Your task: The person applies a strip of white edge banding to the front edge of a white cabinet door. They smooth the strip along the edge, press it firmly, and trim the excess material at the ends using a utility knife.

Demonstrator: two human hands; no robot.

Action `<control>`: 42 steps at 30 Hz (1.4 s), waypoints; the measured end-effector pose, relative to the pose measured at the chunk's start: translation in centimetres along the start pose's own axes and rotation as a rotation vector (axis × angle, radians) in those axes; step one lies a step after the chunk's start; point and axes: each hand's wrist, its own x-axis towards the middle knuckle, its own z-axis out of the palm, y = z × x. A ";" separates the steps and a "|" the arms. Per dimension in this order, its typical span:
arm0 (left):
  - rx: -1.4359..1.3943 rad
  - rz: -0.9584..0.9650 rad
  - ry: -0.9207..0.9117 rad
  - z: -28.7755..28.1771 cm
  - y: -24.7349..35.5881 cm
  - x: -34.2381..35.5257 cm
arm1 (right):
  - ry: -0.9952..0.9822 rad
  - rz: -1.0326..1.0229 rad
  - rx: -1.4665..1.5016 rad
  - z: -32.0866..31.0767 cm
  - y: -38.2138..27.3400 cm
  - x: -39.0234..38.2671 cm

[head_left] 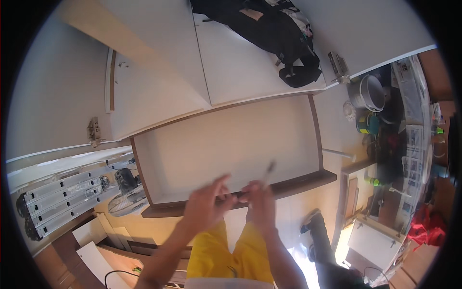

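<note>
A wide pulled-out drawer [231, 144] with a pale bottom and brown edges lies in front of me, below a white cabinet. Over its near front edge [303, 184] are both of my hands, blurred by motion. My left hand [206, 202] has its fingers partly bent toward the right hand; whether they hold anything is smeared. In my closed right hand [261, 204] is a thin tool with a dark tip [271, 167], sticking up over the drawer; its exact kind is too blurred to tell. The fingertips of both hands nearly meet.
Above the drawer, a black bag [269, 33] lies on the cabinet shelf [231, 62]. A folded ladder [67, 197] and a fan [127, 200] are at left. Buckets [368, 94] stand at right. Below right is another person's leg [320, 238]; boards [110, 262] lie lower left.
</note>
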 end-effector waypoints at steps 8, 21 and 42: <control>0.777 0.278 0.430 -1.5 -4.6 11.5 | 0.177 -0.010 -0.024 -4.7 -1.4 1.7; 0.782 0.334 0.517 1.5 -3.3 12.4 | 0.071 0.008 0.220 -7.0 0.0 1.6; 0.757 0.497 0.392 13.8 7.3 24.7 | 0.001 -0.726 -0.958 -25.1 -16.3 15.4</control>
